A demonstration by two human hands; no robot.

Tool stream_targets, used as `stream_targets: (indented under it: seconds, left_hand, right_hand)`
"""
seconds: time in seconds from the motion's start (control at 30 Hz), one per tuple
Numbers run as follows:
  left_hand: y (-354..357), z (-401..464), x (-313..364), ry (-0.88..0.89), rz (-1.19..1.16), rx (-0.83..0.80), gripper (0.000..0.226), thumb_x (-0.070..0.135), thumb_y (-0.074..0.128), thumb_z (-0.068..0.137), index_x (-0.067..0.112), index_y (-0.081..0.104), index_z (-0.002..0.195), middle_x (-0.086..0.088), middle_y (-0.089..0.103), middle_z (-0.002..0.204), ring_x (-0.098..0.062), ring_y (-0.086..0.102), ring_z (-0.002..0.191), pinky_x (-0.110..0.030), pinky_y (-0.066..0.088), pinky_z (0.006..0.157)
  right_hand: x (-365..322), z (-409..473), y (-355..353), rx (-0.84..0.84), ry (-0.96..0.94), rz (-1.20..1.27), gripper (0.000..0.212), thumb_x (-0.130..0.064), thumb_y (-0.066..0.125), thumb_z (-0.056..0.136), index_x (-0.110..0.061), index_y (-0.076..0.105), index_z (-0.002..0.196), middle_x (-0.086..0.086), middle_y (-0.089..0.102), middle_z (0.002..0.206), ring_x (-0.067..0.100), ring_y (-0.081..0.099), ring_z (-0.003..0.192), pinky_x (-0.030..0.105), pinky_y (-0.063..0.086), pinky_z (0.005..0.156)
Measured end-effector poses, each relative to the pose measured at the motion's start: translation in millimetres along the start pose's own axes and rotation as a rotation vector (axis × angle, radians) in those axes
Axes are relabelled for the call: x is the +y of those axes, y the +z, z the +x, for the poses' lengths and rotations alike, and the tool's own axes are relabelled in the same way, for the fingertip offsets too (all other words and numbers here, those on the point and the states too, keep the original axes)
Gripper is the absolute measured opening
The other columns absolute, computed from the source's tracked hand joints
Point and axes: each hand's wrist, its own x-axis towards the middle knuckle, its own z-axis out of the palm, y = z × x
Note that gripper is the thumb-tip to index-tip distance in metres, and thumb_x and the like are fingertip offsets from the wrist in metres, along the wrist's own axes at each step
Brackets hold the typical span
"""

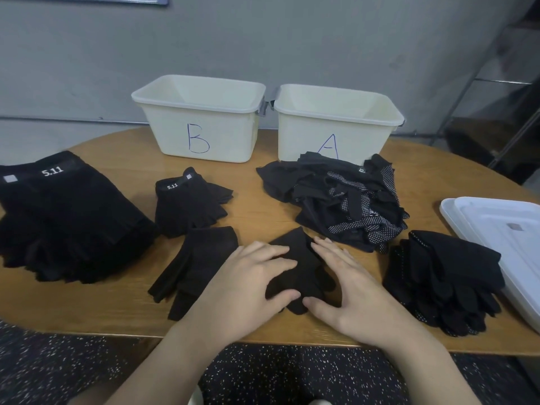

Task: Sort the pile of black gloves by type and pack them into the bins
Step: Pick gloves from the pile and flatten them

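Black knit glove (pixel 298 267) lies flat at the wooden table's (pixel 263 206) near edge, in front of cream plastic bin A (pixel 336 133). Left hand (pixel 248 285) and right hand (pixel 347 290) press it, fingers straight, gripping nothing. Unsorted black glove pile (pixel 336 197) touches bin A's front.

The tabletop (pixel 257 206) is wood with a visible grain and a matt finish. Both bins, B (pixel 201 124) and A (pixel 336 130), are smooth cream plastic with a faint sheen. The gloves are matt black knit cloth; those in the pile (pixel 344 200) carry rows of small white dots. The lids (pixel 502 229) are smooth white plastic. The floor (pixel 58 366) is dark and speckled.
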Motion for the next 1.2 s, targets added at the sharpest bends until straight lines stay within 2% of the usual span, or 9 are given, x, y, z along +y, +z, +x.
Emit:
stream_targets:
  seconds: [0.07,0.27,0.47,0.6,0.7,0.8,0.93,1.03,1.2]
  left_hand:
    - [-0.7,0.8,0.0,0.002,0.014,-0.006,0.050,0.060,0.060,0.091,0.036,0.066,0.134,0.016,0.055,0.147,-0.002,0.042,0.135,-0.028,0.033,0.112]
    - [2.0,2.3,2.0,0.051,0.073,0.088,0.023,0.037,0.066,0.084,0.028,0.082,0.099,0.008,0.077,0.114,-0.011,0.070,0.112,-0.035,0.063,0.087]
    - [1.1,-0.9,1.9,0.048,0.063,0.084,0.028,0.044,0.062,0.089,0.028,0.081,0.102,0.011,0.076,0.114,-0.007,0.068,0.113,-0.039,0.061,0.091]
    - [-2.9,-0.4,4.1,0.013,0.040,0.131,0.038,0.047,0.047,0.102,0.028,0.078,0.112,0.011,0.072,0.124,-0.004,0.059,0.122,-0.032,0.047,0.108]
    - [-2.1,1.9,0.4,-0.054,0.122,0.150,0.037,0.038,0.046,0.104,0.024,0.072,0.127,0.006,0.066,0.137,-0.010,0.056,0.131,-0.030,0.037,0.113]
    - [2.8,-0.2,-4.2,-0.086,0.132,0.077,0.039,0.038,0.053,0.102,0.023,0.067,0.135,0.002,0.062,0.144,-0.014,0.056,0.134,-0.032,0.037,0.114]
    - [2.9,-2.0,-4.4,-0.113,0.118,0.072,0.039,0.039,0.054,0.100,0.022,0.070,0.131,0.001,0.064,0.142,-0.014,0.060,0.130,-0.030,0.038,0.111]
    - [-0.2,-2.7,-5.6,-0.124,0.164,0.083,0.045,0.045,0.045,0.099,0.021,0.076,0.121,0.000,0.071,0.131,-0.015,0.065,0.123,-0.032,0.041,0.108]
    - [-4.4,0.3,-2.9,-0.167,0.260,0.109,0.046,0.049,0.044,0.097,0.023,0.082,0.103,0.000,0.079,0.109,-0.015,0.071,0.112,-0.038,0.046,0.107]
  right_hand:
    - [-0.8,0.3,0.0,-0.005,-0.008,-0.016,0.096,-0.060,0.060,0.083,-0.029,0.019,0.163,-0.023,0.010,0.168,-0.016,-0.007,0.149,0.023,-0.001,0.127]
    - [-2.8,2.5,0.7,-0.028,0.004,-0.067,0.105,-0.077,0.041,0.072,-0.030,0.016,0.163,-0.025,0.007,0.167,-0.016,-0.007,0.149,0.022,-0.003,0.127]
    - [-3.1,2.4,0.5,-0.036,0.015,-0.060,0.105,-0.079,0.041,0.072,-0.034,0.013,0.163,-0.026,0.007,0.167,-0.016,-0.007,0.149,0.023,-0.002,0.127]
    - [-7.9,0.5,-1.8,0.007,0.033,-0.014,0.091,-0.074,0.036,0.078,-0.040,0.020,0.161,-0.031,0.010,0.165,-0.015,-0.001,0.149,0.028,0.006,0.128]
    - [-16.4,3.6,-0.7,0.153,0.019,0.050,0.065,-0.060,0.033,0.096,-0.039,0.034,0.158,-0.033,0.018,0.163,-0.015,0.009,0.149,0.026,0.015,0.126]
    - [-28.0,15.3,5.3,0.185,-0.070,-0.041,0.050,-0.039,0.034,0.109,-0.028,0.038,0.158,-0.022,0.022,0.166,-0.013,0.005,0.151,0.020,0.009,0.125]
    - [-24.3,30.1,14.9,0.083,-0.111,-0.090,0.056,-0.009,0.039,0.105,-0.024,0.036,0.159,-0.016,0.028,0.165,-0.011,0.009,0.151,0.018,0.000,0.125]
    - [-15.8,34.0,13.5,0.065,-0.081,-0.055,0.054,-0.013,0.041,0.105,-0.026,0.039,0.158,-0.020,0.031,0.163,-0.016,0.010,0.148,0.021,0.001,0.127]
    - [-13.6,32.3,9.9,0.014,-0.029,-0.126,0.057,-0.031,0.037,0.108,-0.031,0.021,0.163,-0.026,0.008,0.166,-0.015,-0.004,0.150,0.018,-0.007,0.123]
